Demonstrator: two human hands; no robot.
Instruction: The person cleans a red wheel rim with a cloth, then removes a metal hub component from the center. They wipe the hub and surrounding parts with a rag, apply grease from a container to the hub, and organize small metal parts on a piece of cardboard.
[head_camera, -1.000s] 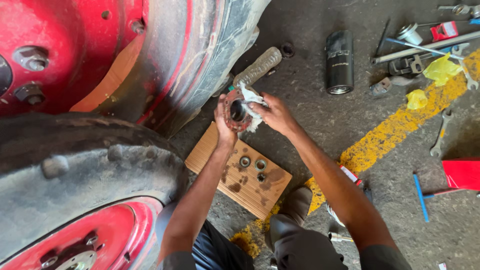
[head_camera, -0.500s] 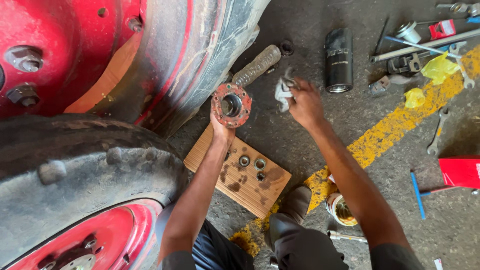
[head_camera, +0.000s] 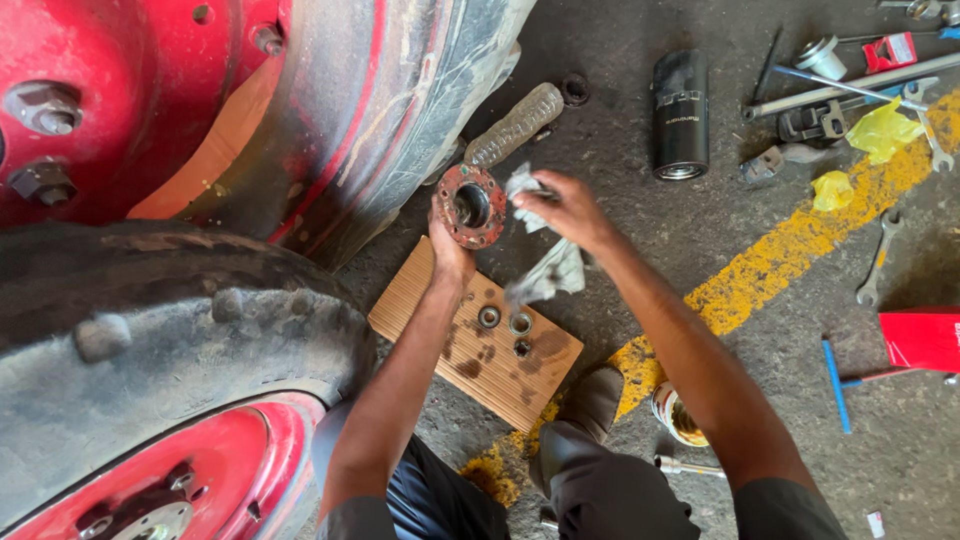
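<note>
big red-rimmed tyre (head_camera: 180, 330) at far left. my left hand (head_camera: 450, 250) is closed under a round rusty red hub flange (head_camera: 470, 205), held upright above the wooden board (head_camera: 440, 330). three small rings (head_camera: 505, 325) lie on that board. my right hand (head_camera: 565, 210), just beside the flange, pinches a grey rag (head_camera: 545, 270), fingers curled shut. black oil filter (head_camera: 680, 115) stands further right, well apart.

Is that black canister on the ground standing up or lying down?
Lying down. The black canister rests on its side on the floor, its open round end facing the person.
</note>
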